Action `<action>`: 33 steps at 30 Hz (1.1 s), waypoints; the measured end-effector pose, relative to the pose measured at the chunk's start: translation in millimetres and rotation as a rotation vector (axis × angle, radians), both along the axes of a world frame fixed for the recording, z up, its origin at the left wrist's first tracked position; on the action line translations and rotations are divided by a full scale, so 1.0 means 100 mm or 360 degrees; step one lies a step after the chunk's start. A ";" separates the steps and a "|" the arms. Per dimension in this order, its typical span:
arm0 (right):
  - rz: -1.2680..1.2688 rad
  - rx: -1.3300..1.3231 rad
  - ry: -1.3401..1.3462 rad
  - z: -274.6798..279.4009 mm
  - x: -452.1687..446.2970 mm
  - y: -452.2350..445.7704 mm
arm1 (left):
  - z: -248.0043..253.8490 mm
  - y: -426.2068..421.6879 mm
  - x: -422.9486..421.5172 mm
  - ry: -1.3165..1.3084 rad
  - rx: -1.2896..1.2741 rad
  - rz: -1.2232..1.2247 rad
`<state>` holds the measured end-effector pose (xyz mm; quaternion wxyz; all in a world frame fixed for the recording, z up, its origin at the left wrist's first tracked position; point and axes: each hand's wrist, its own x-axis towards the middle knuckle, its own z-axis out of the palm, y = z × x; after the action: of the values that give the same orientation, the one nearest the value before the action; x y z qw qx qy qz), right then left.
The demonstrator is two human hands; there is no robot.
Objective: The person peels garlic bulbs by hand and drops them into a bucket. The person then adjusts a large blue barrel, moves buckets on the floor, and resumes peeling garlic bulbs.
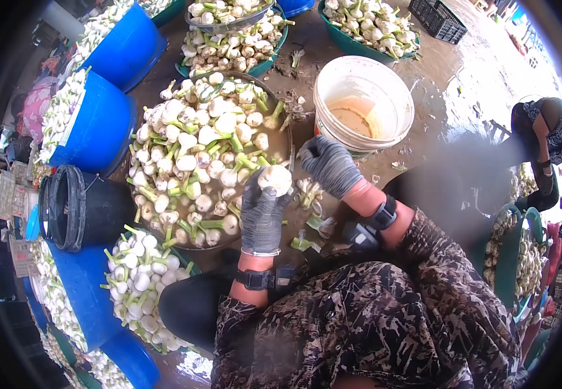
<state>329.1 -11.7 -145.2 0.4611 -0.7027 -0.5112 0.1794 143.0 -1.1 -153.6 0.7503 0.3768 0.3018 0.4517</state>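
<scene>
My left hand, in a grey glove, is closed around a white garlic bulb near the right rim of a wide basin. Many garlic bulbs with green stems fill that basin, with murky water at its edge. To the right, my right hand, also gloved, has its fingers curled together just below the white bucket; anything between them is too small to make out. The bucket holds a little brownish residue. Peeled-off scraps lie between my two hands.
Trimmed bulbs are heaped at the lower left. Blue tubs and a black bucket stand on the left. Green basins of garlic and a black crate are at the top. A person bends at the far right.
</scene>
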 end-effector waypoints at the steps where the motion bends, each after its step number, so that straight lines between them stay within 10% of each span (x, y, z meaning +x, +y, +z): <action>1: -0.0015 -0.0120 -0.0151 -0.09 0.16 0.06 | -0.04 0.04 -0.04 -0.0137 -0.0050 -0.0043; 6: 0.0143 0.0169 0.0175 0.29 -0.02 -0.07 | -0.08 0.10 -0.08 -0.0241 -0.0084 0.0014; 14: 0.0328 0.0252 -0.0526 0.52 -0.30 -0.15 | -0.01 0.09 0.00 0.0282 -0.0047 0.0205; 20: 0.0425 0.0142 -0.0845 0.44 -0.35 -0.07 | -0.24 0.11 -0.09 0.1128 0.0980 0.0122; 21: 0.0421 0.0112 -0.0844 0.45 -0.37 -0.09 | -0.16 0.15 -0.07 0.0879 0.0541 -0.0043; 33: 0.0370 0.0012 -0.0517 0.17 -0.26 -0.07 | 0.04 0.09 -0.08 0.1080 0.0835 -0.0042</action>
<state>303.0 -18.9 -128.3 0.3514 -0.6571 -0.6571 0.1140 135.0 7.7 -149.6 0.4930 0.6859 0.4016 0.3538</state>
